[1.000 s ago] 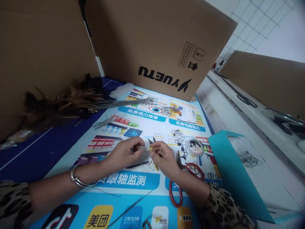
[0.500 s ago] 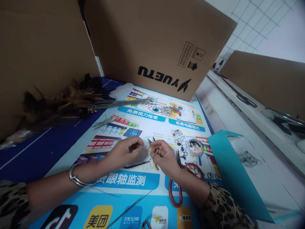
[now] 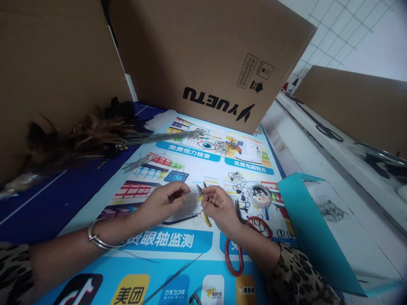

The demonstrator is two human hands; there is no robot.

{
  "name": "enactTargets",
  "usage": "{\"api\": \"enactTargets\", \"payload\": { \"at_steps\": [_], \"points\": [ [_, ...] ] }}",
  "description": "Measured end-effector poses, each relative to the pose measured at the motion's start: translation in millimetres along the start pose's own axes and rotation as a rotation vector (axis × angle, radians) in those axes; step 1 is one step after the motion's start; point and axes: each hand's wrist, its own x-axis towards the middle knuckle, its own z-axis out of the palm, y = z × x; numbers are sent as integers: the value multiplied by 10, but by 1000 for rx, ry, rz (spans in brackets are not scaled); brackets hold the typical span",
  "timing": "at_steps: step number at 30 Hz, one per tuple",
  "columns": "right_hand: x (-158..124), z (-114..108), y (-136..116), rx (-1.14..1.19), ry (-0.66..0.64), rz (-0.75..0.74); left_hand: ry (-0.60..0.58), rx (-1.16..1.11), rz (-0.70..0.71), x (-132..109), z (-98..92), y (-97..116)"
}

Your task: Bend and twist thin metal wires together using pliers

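Near the middle of the printed sheet, my left hand (image 3: 167, 202) has its thumb and fingers pinched together on something thin and pale that I cannot make out clearly. My right hand (image 3: 221, 209) faces it a short gap away, fingers curled in a pinch around a small thin piece too tiny to identify. Fine wire loops (image 3: 194, 214) show between the hands. Pliers with yellow handles (image 3: 207, 219) lie partly behind my right fingers, dark tips pointing up. Red-handled scissors (image 3: 234, 258) lie partly under my right forearm.
Feathers (image 3: 95, 127) and thin wires (image 3: 168, 136) lie at the left and back. A large cardboard box (image 3: 206, 55) stands behind. Black rings (image 3: 244, 203), a round tin (image 3: 261, 196) and a teal folder (image 3: 314, 233) are to the right.
My left hand and its bracelet have shifted slightly left, widening the gap between the hands a little. My right hand is nearly unchanged.
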Motion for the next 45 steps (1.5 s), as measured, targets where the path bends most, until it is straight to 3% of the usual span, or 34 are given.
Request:
{"api": "enactTargets", "payload": {
  "at_steps": [8,14,28,33,40,45],
  "points": [
    [-9,-34,56,-179,-46,17,-82,-46,33,3,-31,62],
    [-15,-53,57,-127,-48,48,-105,-93,27,10,-46,57],
    [-21,-64,7,-59,-26,101,88,-235,-16,0,4,-81],
    [-19,-64,-7,-69,-14,104,110,-229,1,7,-3,-61],
    [-21,-45,-40,-21,10,120,-6,-111,-37,11,-6,-6],
    [-13,-36,-47,56,35,109,27,-6,-46,9,8,-31]
  ]
}}
